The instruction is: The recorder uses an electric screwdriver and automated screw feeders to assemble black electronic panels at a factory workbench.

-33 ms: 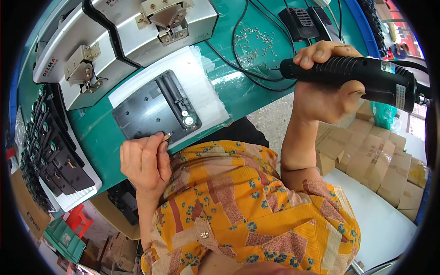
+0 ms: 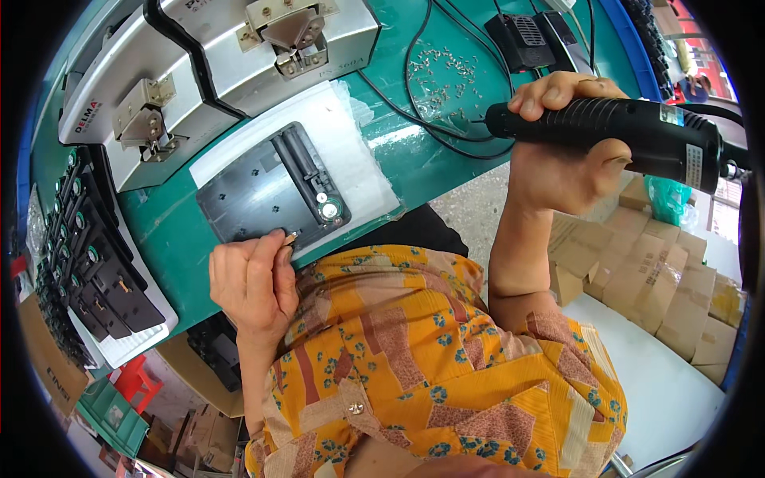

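Observation:
My right hand [image 2: 562,147] is wrapped round a black electric screwdriver [image 2: 606,127], held level over the right side of the table. Its bit points left, toward many small loose screws [image 2: 442,80] scattered on the green surface. With thumb and fingertips, my left hand [image 2: 253,279] pinches a small brass-coloured piece [image 2: 290,238] at the near edge of a flat black plastic housing [image 2: 247,191]. The fingers hide part of that piece. This housing lies on a white sheet [image 2: 362,171] and carries a round silver disc [image 2: 328,210] near its right end.
Silver metal cases [image 2: 215,56] with latches stand at the back left. More black plastic parts [image 2: 103,263] are stacked on the left. A black cable [image 2: 408,72] loops beside the screws, near a black power unit [image 2: 522,41]. Cardboard boxes [image 2: 637,263] sit at the right.

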Demonstrator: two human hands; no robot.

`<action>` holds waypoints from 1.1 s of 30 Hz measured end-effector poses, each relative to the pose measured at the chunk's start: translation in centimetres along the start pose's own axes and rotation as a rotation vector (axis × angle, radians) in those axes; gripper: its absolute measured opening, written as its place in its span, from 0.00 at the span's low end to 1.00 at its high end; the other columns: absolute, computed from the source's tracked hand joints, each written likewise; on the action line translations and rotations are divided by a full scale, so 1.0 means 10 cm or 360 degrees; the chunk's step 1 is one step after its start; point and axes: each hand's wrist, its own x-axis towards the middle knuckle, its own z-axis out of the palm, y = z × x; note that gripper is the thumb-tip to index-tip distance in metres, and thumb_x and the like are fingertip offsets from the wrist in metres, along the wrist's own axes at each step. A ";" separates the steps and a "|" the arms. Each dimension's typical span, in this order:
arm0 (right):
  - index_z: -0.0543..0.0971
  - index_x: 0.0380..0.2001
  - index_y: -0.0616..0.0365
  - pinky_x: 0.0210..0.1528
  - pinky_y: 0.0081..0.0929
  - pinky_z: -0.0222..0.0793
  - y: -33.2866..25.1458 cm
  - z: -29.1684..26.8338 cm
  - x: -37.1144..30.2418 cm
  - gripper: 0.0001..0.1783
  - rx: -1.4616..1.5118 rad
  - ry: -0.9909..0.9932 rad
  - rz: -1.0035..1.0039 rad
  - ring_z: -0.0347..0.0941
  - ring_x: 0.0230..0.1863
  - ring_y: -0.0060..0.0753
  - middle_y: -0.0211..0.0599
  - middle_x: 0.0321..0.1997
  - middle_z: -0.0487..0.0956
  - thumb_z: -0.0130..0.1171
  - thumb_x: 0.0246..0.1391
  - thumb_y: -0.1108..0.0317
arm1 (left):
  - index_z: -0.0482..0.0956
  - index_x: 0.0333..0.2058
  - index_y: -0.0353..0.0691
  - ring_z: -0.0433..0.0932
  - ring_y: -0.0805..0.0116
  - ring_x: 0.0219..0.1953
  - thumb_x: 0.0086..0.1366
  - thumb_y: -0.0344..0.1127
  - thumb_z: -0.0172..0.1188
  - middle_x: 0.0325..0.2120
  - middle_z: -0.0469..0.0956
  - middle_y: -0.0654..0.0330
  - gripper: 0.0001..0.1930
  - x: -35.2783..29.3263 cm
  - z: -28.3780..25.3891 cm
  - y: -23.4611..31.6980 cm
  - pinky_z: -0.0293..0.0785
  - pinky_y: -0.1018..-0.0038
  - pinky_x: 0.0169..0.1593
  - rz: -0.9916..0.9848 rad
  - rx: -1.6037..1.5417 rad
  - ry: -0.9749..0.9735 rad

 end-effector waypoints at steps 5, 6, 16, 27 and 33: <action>0.75 0.52 0.59 0.40 0.42 0.69 -0.03 0.08 -0.03 0.38 0.0050 -0.0010 0.0037 0.71 0.34 0.40 0.44 0.38 0.74 0.56 0.59 0.33 | 0.80 0.43 0.36 0.74 0.58 0.30 0.59 0.24 0.68 0.31 0.78 0.53 0.12 -0.08 -0.04 -0.02 0.71 0.66 0.35 -0.0093 -0.0261 0.0099; 0.73 0.52 0.60 0.40 0.41 0.71 -0.06 0.10 -0.03 0.38 0.0130 0.0003 0.0042 0.72 0.34 0.39 0.44 0.39 0.74 0.58 0.58 0.34 | 0.80 0.43 0.36 0.74 0.58 0.30 0.59 0.24 0.68 0.31 0.78 0.53 0.12 -0.11 -0.04 -0.01 0.71 0.66 0.35 -0.0104 -0.0249 0.0105; 0.75 0.51 0.56 0.39 0.31 0.64 -0.42 0.81 -0.10 0.43 0.0841 -0.0358 0.0569 0.68 0.35 0.29 0.32 0.39 0.71 0.63 0.50 0.28 | 0.84 0.40 0.33 0.77 0.62 0.24 0.45 0.18 0.71 0.29 0.76 0.57 0.19 -0.05 0.06 0.18 0.72 0.71 0.24 0.0243 -0.0345 0.0375; 0.71 0.54 0.55 0.42 0.31 0.66 -0.37 1.35 -0.32 0.48 0.0944 -0.0620 0.0686 0.69 0.36 0.28 0.31 0.42 0.71 0.63 0.47 0.24 | 0.85 0.40 0.35 0.76 0.67 0.23 0.45 0.19 0.74 0.28 0.78 0.60 0.20 -0.13 0.15 0.13 0.70 0.74 0.23 0.0166 -0.0366 0.0639; 0.71 0.53 0.56 0.42 0.30 0.66 -0.30 1.34 -0.26 0.47 0.0942 -0.0647 0.0691 0.69 0.36 0.27 0.31 0.41 0.71 0.63 0.47 0.25 | 0.86 0.38 0.35 0.74 0.68 0.22 0.47 0.16 0.71 0.28 0.78 0.59 0.17 -0.19 0.03 0.14 0.69 0.76 0.22 0.0165 -0.0314 0.0536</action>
